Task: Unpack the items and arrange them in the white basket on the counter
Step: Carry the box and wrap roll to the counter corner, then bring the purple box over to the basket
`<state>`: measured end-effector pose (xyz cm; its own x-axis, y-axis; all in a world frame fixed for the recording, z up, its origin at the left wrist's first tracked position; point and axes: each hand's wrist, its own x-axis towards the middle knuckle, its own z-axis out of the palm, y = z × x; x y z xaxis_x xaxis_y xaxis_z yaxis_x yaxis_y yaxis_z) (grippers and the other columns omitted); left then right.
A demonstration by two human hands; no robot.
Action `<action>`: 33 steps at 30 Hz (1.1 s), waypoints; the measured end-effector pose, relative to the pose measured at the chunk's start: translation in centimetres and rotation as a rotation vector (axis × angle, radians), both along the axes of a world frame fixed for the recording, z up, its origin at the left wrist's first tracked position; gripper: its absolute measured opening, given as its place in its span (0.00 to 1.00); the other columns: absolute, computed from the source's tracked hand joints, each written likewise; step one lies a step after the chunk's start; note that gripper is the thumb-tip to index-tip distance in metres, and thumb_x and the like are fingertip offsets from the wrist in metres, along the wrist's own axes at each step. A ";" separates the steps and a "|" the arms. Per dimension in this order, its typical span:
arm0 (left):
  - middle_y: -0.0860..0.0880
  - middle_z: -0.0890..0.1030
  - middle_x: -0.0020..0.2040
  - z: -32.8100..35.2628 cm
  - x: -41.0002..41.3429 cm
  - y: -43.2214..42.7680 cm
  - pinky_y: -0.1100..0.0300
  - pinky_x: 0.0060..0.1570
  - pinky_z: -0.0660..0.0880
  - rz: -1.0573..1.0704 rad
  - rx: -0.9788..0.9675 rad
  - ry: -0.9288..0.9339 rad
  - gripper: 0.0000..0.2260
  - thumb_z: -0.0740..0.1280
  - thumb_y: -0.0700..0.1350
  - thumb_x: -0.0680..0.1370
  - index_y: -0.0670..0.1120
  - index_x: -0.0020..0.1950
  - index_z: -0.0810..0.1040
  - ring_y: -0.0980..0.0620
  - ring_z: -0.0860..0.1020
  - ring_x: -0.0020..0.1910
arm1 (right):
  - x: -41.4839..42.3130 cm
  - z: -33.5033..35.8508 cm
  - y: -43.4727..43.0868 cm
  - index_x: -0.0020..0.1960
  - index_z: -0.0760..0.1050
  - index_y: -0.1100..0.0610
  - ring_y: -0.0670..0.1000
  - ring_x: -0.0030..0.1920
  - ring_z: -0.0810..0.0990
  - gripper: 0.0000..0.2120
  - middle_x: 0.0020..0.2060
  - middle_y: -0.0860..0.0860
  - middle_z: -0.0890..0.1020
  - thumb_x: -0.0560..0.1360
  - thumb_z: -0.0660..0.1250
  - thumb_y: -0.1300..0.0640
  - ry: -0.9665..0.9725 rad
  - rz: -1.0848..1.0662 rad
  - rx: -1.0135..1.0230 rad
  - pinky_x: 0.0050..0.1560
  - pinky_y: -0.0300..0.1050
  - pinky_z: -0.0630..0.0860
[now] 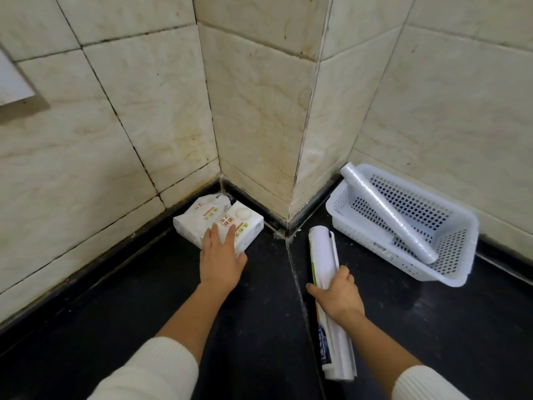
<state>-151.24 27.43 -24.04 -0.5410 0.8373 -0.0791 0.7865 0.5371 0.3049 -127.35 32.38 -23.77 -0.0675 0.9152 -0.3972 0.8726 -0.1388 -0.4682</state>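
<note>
The left hand [220, 256] lies on top of a white tissue pack [199, 220], fingers straight and spread flat over its printed face, the thumb alongside the near right edge. The pack sits on the black counter [115, 298], pushed into the inner corner of the tiled wall [144, 111]. The right hand [336, 295] is curled round a long white wrapped roll [323, 255], gripping it near the middle; the roll runs lengthwise away from the person along the counter seam. The white basket [452, 249] stands to the right on the counter, close to the wall. A clear-film roll [386, 209] lies diagonally in it, its far end propped on the back left rim, its near end down inside. Both forearms show white sleeves [150, 370].
</note>
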 end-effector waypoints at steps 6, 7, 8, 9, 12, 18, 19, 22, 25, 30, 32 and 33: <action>0.42 0.58 0.78 1.0 10.0 -1.3 0.50 0.72 0.61 -0.186 0.178 -0.168 0.23 0.61 0.49 0.80 0.49 0.75 0.63 0.45 0.53 0.77 | 4.3 1.8 -1.6 0.74 0.57 0.61 0.57 0.67 0.71 0.36 0.70 0.58 0.67 0.75 0.65 0.43 0.126 -0.066 0.103 0.62 0.53 0.72; 0.43 0.59 0.77 1.0 12.2 -1.5 0.51 0.71 0.62 -0.226 0.202 -0.209 0.22 0.61 0.48 0.80 0.49 0.74 0.64 0.46 0.53 0.76 | 5.8 2.1 -2.1 0.74 0.58 0.60 0.56 0.67 0.70 0.35 0.71 0.57 0.67 0.76 0.65 0.44 0.141 -0.083 0.122 0.64 0.53 0.72; 0.43 0.59 0.77 1.1 14.4 -1.5 0.52 0.70 0.63 -0.266 0.220 -0.247 0.21 0.61 0.47 0.80 0.48 0.74 0.65 0.47 0.53 0.76 | 7.4 2.4 -2.6 0.74 0.58 0.60 0.56 0.68 0.70 0.34 0.71 0.57 0.67 0.76 0.65 0.44 0.148 -0.099 0.141 0.65 0.53 0.72; 0.44 0.60 0.76 1.2 16.8 -1.6 0.53 0.70 0.64 -0.309 0.234 -0.277 0.21 0.61 0.46 0.80 0.48 0.73 0.66 0.49 0.53 0.76 | 9.3 2.7 -3.2 0.74 0.59 0.60 0.55 0.68 0.70 0.33 0.71 0.56 0.67 0.77 0.64 0.45 0.144 -0.110 0.162 0.66 0.53 0.71; 0.46 0.62 0.75 1.6 24.2 -1.8 0.54 0.71 0.63 -0.440 0.242 -0.305 0.20 0.61 0.46 0.80 0.48 0.73 0.67 0.50 0.56 0.74 | 15.9 3.5 -5.3 0.74 0.60 0.59 0.54 0.68 0.69 0.31 0.69 0.55 0.68 0.77 0.64 0.46 0.091 -0.141 0.214 0.66 0.52 0.70; 0.45 0.63 0.75 2.7 40.6 -3.3 0.52 0.69 0.66 -0.724 0.155 -0.288 0.20 0.61 0.46 0.80 0.48 0.73 0.66 0.48 0.56 0.75 | 32.5 4.2 -11.4 0.71 0.62 0.58 0.56 0.66 0.68 0.28 0.66 0.54 0.70 0.77 0.62 0.45 -0.077 -0.286 0.244 0.63 0.54 0.71; 0.45 0.63 0.75 2.9 43.7 -4.0 0.52 0.69 0.66 -0.763 0.146 -0.289 0.20 0.60 0.46 0.80 0.47 0.73 0.66 0.48 0.56 0.75 | 35.6 4.2 -12.8 0.71 0.62 0.58 0.56 0.66 0.68 0.28 0.66 0.54 0.69 0.77 0.62 0.45 -0.096 -0.324 0.236 0.63 0.54 0.70; 0.46 0.65 0.75 3.1 53.7 -7.1 0.52 0.68 0.67 -0.860 0.134 -0.306 0.20 0.59 0.46 0.81 0.47 0.73 0.66 0.48 0.57 0.74 | 45.4 3.9 -17.5 0.70 0.62 0.57 0.56 0.67 0.68 0.28 0.66 0.54 0.69 0.76 0.62 0.44 -0.129 -0.444 0.226 0.62 0.54 0.70; 0.48 0.67 0.73 2.7 64.1 -11.8 0.52 0.67 0.68 -0.910 0.135 -0.358 0.19 0.59 0.45 0.80 0.47 0.72 0.68 0.49 0.60 0.73 | 55.2 3.2 -23.2 0.71 0.62 0.57 0.56 0.67 0.68 0.28 0.66 0.54 0.70 0.76 0.62 0.44 -0.142 -0.540 0.200 0.63 0.54 0.69; 0.50 0.68 0.73 1.1 78.9 -19.7 0.52 0.67 0.68 -1.017 0.009 -0.401 0.20 0.58 0.46 0.81 0.48 0.73 0.66 0.51 0.61 0.73 | 69.2 2.3 -32.1 0.71 0.62 0.57 0.57 0.67 0.67 0.29 0.66 0.54 0.69 0.76 0.63 0.44 -0.175 -0.670 0.101 0.64 0.55 0.69; 0.51 0.67 0.73 0.8 83.7 -21.0 0.52 0.67 0.68 -1.067 -0.021 -0.390 0.20 0.58 0.47 0.81 0.48 0.73 0.65 0.51 0.60 0.73 | 74.1 2.4 -34.2 0.71 0.62 0.57 0.57 0.66 0.67 0.29 0.66 0.54 0.69 0.76 0.63 0.44 -0.190 -0.715 0.094 0.63 0.56 0.69; 0.50 0.67 0.73 0.7 85.9 -21.2 0.52 0.67 0.68 -1.083 -0.029 -0.387 0.20 0.58 0.47 0.81 0.48 0.73 0.65 0.51 0.60 0.73 | 76.3 2.4 -34.9 0.71 0.62 0.57 0.57 0.66 0.67 0.29 0.66 0.54 0.69 0.76 0.63 0.44 -0.199 -0.731 0.094 0.63 0.56 0.70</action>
